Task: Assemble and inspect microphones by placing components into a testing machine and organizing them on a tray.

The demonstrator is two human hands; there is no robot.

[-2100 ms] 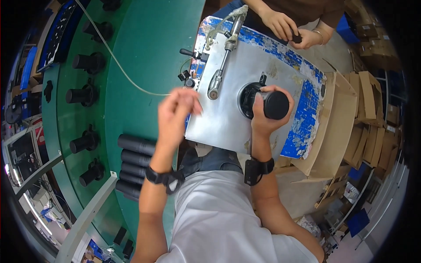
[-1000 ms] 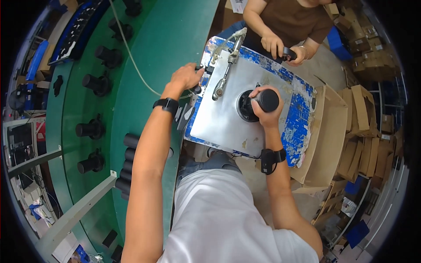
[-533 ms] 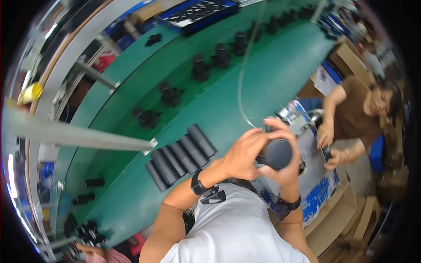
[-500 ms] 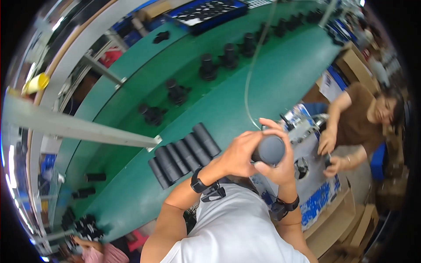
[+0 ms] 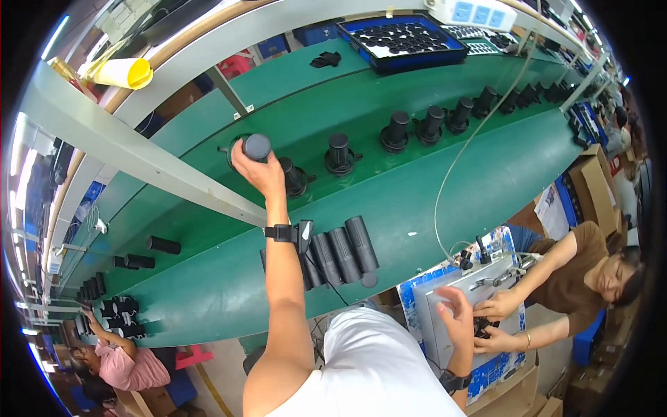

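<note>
The black cylinder part [image 5: 256, 147] is in my left hand [image 5: 258, 174], far out over the green conveyor belt [image 5: 417, 187], at the left end of a row of similar black parts [image 5: 396, 132] that stand upright on the belt. My left fingers are curled around its body, and its round flat top faces up toward the camera. I cannot tell if its base already touches the belt, because my hand covers the lower part. Just beside my hand, on the right, stands the next upright part [image 5: 292, 177]. My left arm is stretched forward, with a black wrist band [image 5: 281, 233] on it.

Near my wrist, five dark tubes [image 5: 340, 249] lie side by side on the belt, touching each other.

My right hand [image 5: 455, 316] is low and close to my body, above the grey metal plate [image 5: 445, 326] of the fixture with the blue border. Its fingers are spread loosely and hold nothing. Across this fixture, another person's two hands [image 5: 495, 321] are together on a small black piece at the plate's edge. A thin pale cable [image 5: 451, 167] hangs down over the belt to the fixture.
</note>
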